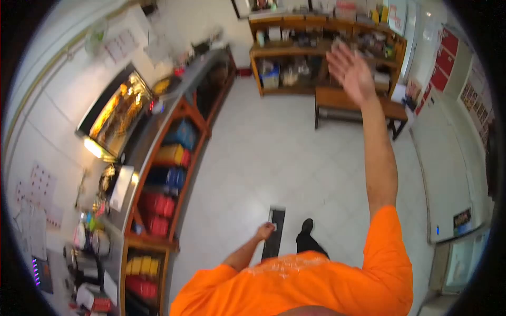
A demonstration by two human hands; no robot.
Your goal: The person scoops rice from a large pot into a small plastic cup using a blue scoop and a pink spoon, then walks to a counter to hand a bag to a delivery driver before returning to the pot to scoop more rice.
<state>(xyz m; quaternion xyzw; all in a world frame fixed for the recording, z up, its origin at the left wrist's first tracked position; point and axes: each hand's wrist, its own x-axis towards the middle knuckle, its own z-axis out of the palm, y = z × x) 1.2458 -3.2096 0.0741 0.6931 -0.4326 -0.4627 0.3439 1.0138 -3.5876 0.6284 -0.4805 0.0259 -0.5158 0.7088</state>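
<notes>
My left hand (266,230) is low in the middle, its fingers closed at the left edge of a long, flat, dark panel (275,239). The panel hangs upright in front of my body, and its lower end is hidden behind my orange shirt. A small whitish patch shows at my fingertips; I cannot make out what it is. My right hand (352,73) is raised far out in front with the fingers spread, holding nothing. In the picture it overlaps the wooden shelf (295,51) and the bench (337,97) behind it, apart from both.
Along the left runs a counter with wooden shelving (182,108) holding coloured stacks. A lit glass-fronted display case (118,113) stands on it. White cabinets (448,152) line the right side. Pale floor tiles (237,158) lie between, with my black shoe (308,225) on them.
</notes>
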